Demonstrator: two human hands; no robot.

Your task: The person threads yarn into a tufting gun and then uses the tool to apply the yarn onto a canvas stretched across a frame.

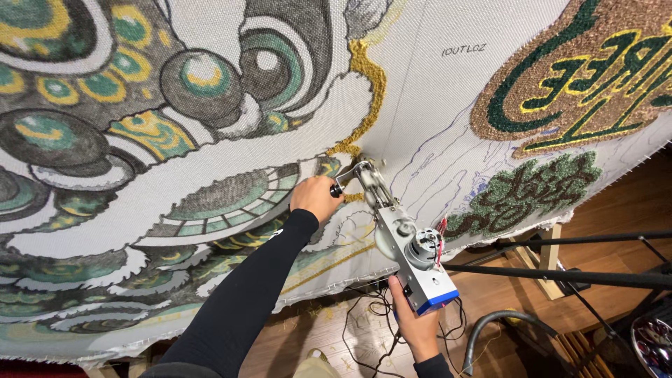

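A silver tufting gun (399, 234) with a blue base is pressed nose-first against a large white tufting cloth (420, 91). My left hand (315, 197), in a black sleeve, grips the gun's black front handle. My right hand (414, 323) holds the rear grip under the blue base. The gun's tip meets the cloth at the lower end of a mustard-yellow tufted line (367, 91). A green, grey and yellow tufted pattern of circles and scales (161, 105) fills the cloth to the left.
Brown, green and yellow tufted patches (581, 77) sit at the upper right, with a smaller green patch (525, 192) below. Black metal bars (560, 276) cross at the right. Cables (364, 329) lie on the wooden floor, and a grey hose (490, 325) curves nearby.
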